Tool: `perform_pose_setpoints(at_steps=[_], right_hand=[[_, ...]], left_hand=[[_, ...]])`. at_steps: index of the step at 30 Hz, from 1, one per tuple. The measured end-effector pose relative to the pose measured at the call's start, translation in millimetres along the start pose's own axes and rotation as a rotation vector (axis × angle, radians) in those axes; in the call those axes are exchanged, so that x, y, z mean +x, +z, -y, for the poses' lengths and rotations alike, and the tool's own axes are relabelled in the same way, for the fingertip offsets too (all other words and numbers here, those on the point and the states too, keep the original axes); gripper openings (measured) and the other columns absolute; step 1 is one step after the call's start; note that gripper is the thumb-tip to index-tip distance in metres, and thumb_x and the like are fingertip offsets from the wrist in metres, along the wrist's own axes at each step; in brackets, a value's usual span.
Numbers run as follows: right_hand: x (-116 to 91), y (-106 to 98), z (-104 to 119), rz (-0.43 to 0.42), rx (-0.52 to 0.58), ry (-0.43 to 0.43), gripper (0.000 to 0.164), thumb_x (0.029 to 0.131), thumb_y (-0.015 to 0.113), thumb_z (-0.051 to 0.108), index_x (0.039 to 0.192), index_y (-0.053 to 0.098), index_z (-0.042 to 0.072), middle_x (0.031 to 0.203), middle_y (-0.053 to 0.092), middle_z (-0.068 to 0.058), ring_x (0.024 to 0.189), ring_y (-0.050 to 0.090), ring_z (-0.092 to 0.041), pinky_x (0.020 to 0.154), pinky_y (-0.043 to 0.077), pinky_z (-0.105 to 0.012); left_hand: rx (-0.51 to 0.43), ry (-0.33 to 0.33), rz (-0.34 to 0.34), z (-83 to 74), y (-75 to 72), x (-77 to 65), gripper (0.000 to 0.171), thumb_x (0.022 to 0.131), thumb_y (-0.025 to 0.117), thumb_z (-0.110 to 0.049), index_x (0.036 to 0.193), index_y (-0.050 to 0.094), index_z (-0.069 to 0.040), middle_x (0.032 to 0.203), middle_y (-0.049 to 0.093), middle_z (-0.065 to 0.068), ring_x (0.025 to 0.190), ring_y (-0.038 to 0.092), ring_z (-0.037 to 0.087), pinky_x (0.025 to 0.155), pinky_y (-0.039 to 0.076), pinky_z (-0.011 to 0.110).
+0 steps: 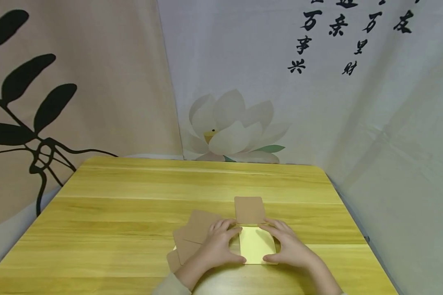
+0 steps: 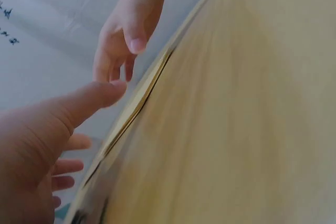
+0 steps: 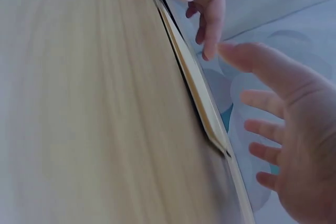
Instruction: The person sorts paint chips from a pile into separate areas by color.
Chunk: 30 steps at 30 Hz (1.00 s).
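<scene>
L hand & R hand, w/ fingers loose, flank yellow sheet on tbl, brown card just beyond.

wood table | yellow paper | brown card beyond | overlapping brown cards left

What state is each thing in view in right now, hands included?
Yellow paper, lying on the table.
Left hand, thumb and fingers spread at the yellow paper's left side.
Right hand, thumb and fingers spread at its right side.
Single brown card, lying just beyond the yellow paper.
Other brown cards, loosely overlapping.
White cloth, hanging, creased.
</scene>
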State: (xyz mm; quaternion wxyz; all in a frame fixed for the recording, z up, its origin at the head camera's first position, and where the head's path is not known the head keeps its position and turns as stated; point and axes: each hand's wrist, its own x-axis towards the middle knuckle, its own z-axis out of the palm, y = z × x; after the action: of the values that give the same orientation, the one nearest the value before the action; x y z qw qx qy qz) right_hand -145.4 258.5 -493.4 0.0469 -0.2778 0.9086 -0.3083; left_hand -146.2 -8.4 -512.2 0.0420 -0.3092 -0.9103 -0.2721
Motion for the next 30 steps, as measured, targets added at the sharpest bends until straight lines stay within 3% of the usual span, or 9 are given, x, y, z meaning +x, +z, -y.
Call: perform_pose_setpoints(at_steps=[6, 14, 20, 30], right_hand=[[12, 9, 13, -0.062, -0.026, -0.033, 0.086, 0.068, 0.083, 0.044, 0.142, 0.047, 0.019, 0.15, 0.034, -0.008, 0.135, 0.026, -0.034, 0.096, 0.027, -0.068], [32, 23, 29, -0.108, -0.076, -0.088, 0.089, 0.066, 0.082, 0.045, 0.143, 0.047, 0.017, 0.147, 0.037, -0.011, 0.134, 0.028, -0.037, 0.104, 0.014, -0.065], [42, 32, 39, -0.122, -0.106, -0.103, 0.088, 0.066, 0.08, 0.05, 0.141, 0.049, 0.016, 0.147, 0.038, -0.011, 0.133, 0.029, -0.038, 0.103, 0.015, -0.066], [60, 46, 55, -0.097, -0.05, -0.088, 0.086, 0.07, 0.079, 0.049, 0.142, 0.047, 0.015, 0.149, 0.034, -0.009, 0.137, 0.022, -0.034, 0.104, 0.013, -0.065]], left_hand=[[-0.032, 0.019, -0.024, 15.4, -14.9, -3.0, 0.082, 0.064, 0.082, -0.053, 0.13, 0.059, -0.009, 0.141, 0.044, 0.01, 0.128, 0.034, 0.03, 0.102, 0.024, 0.06], [-0.044, -0.029, -0.028, 38.0, -31.5, -12.4, 0.085, 0.065, 0.081, -0.053, 0.133, 0.056, -0.008, 0.142, 0.043, 0.01, 0.129, 0.032, 0.029, 0.104, 0.017, 0.059], [-0.049, -0.039, -0.037, 55.8, -41.7, -20.1, 0.085, 0.066, 0.081, -0.053, 0.135, 0.055, -0.01, 0.142, 0.043, 0.011, 0.13, 0.03, 0.031, 0.103, 0.015, 0.063], [-0.1, -0.05, -0.023, 85.4, -60.3, -36.5, 0.089, 0.062, 0.084, -0.053, 0.135, 0.056, -0.01, 0.144, 0.041, 0.011, 0.132, 0.028, 0.037, 0.102, 0.013, 0.06]])
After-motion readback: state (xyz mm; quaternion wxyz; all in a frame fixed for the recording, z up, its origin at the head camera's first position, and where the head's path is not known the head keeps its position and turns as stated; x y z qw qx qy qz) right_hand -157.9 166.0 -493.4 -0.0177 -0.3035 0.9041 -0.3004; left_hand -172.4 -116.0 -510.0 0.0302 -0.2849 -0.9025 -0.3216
